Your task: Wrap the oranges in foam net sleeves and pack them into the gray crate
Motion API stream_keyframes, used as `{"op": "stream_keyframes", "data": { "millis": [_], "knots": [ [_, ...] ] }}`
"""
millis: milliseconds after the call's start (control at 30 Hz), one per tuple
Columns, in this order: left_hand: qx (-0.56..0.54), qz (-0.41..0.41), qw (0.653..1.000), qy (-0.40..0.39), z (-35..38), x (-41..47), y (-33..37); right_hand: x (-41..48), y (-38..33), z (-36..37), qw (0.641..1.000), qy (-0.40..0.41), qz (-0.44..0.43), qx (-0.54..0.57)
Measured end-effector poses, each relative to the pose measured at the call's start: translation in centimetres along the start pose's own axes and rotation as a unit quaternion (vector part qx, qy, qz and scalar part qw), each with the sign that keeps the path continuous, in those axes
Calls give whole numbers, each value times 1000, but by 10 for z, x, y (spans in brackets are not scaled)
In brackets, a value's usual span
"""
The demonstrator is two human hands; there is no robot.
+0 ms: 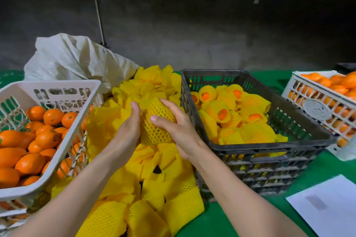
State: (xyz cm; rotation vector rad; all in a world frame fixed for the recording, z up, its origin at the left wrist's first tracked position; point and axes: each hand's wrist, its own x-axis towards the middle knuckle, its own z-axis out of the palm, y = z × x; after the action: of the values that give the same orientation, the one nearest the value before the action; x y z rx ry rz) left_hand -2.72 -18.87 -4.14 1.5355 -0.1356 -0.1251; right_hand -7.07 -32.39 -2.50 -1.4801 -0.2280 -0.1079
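Observed at the green-covered counter point(231, 217): left hand point(128, 131) and right hand point(177, 131) hold one yellow foam net sleeve point(157, 123) between them, fingers point(135, 109) of both curled round it, above the heap of loose yellow sleeves point(154, 188). The sleeve bulges round (fruit inside presumed; no orange skin shows). Step in hand, as judged: seating the sleeve. Recommend drawing the net evenly over the fruit, ends covered, without crushing. The gray slatted plastic crate point(260, 147), just right, holds sleeved oranges point(223, 113); bare oranges point(48, 138) lie in the white plastic basket point(48, 84) at left.
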Motion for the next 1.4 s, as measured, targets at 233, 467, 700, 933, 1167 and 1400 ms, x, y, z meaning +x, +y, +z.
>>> {"op": "stream_keyframes", "data": {
  "millis": [233,467,700,933,1167,1400],
  "knots": [
    [40,97,994,10,80,7,24,23,-32,-93,980,176,-60,-75],
    [305,151,931,-136,154,26,12,68,-26,-216,865,297,88,-394],
    [275,125,941,-155,147,34,13,81,-3,-252,799,140,210,-546],
    [150,47,983,-97,108,32,40,61,-51,-139,835,181,-121,-505],
    [97,25,993,63,-14,21,49,44,24,18,909,-37,-67,-409],
    [112,8,979,173,-104,-25,32,82,135,47,850,-12,194,-489]
  ]
}}
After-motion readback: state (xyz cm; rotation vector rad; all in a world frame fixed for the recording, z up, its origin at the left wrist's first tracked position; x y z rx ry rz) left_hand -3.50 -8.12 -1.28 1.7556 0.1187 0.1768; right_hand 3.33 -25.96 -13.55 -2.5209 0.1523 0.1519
